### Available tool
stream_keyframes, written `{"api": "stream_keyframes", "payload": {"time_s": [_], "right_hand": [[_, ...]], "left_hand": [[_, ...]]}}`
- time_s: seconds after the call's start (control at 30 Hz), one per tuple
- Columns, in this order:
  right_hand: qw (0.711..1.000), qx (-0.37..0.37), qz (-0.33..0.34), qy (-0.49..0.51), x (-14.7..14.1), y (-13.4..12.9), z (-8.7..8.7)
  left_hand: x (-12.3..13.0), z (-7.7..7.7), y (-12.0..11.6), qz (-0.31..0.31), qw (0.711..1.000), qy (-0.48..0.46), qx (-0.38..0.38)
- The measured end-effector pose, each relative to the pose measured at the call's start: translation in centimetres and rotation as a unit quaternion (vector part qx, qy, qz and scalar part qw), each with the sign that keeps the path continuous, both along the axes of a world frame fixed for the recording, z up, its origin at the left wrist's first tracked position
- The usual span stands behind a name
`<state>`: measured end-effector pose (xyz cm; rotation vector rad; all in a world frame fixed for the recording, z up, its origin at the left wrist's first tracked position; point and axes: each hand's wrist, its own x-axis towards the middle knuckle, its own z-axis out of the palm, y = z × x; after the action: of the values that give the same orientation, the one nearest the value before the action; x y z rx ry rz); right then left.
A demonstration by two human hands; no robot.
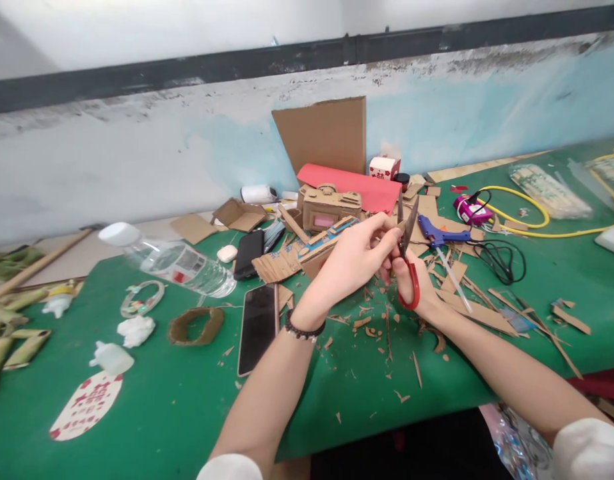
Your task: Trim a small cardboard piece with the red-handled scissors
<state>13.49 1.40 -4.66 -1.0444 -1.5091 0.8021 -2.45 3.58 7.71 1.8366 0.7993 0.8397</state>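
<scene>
My right hand (414,283) grips a pair of scissors (415,277) with red handles, their dark blades pointing up and slightly parted. Close against the blades, my left hand (359,250) is closed in a pinch on a small cardboard piece (401,225), mostly covered by the fingers. Behind the left wrist lies a cardboard block with blue printing (327,239), partly hidden by that hand. A cardboard camera model (329,208) with a pink window stands further back. Cardboard scraps (371,328) are scattered on the green tabletop below both hands.
A blue glue gun (439,233) with its cable lies right of my hands, near a purple device (471,210). To the left are a phone (258,330), a clear bottle (179,263) and a cardboard ring (195,327). Red paper (351,187) lies at the back.
</scene>
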Motion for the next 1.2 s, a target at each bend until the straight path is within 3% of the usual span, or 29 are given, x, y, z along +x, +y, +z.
{"api": "stream_keyframes", "payload": {"time_s": [0.1, 0.27, 0.5, 0.6, 0.73, 0.83, 0.93, 1.2], "right_hand": [[0.999, 0.021, 0.015, -0.029, 0.3, 0.1, 0.1], [0.997, -0.007, 0.043, -0.066, 0.2, -0.4, 0.9], [0.997, -0.041, 0.043, -0.042, -0.2, -0.7, 0.7], [0.997, -0.04, 0.062, 0.016, -0.2, -0.1, 0.6], [0.995, -0.019, 0.037, 0.092, -0.3, 0.5, 1.6], [0.993, -0.032, 0.056, 0.101, -0.1, 0.3, 2.5], [0.991, -0.035, 0.075, 0.102, -0.1, -0.2, 2.9], [0.992, -0.04, 0.011, 0.123, -0.1, -0.4, 3.4]], "left_hand": [[-0.7, 0.5, 0.0, 0.012, 0.997, 0.05, 0.056], [-2.8, 2.1, -0.2, 0.045, 0.971, 0.174, 0.154], [-3.4, 2.1, 0.3, 0.073, 0.982, 0.135, 0.106], [-3.5, 2.0, 0.4, 0.058, 0.987, 0.119, 0.09], [-3.7, 2.0, 0.2, 0.003, 0.974, 0.198, 0.114], [-3.6, 1.7, 0.2, -0.036, 0.963, 0.234, 0.127], [-3.4, 1.5, 0.3, -0.015, 0.962, 0.239, 0.134], [-3.1, 1.3, 0.2, -0.07, 0.968, 0.216, 0.11]]}}
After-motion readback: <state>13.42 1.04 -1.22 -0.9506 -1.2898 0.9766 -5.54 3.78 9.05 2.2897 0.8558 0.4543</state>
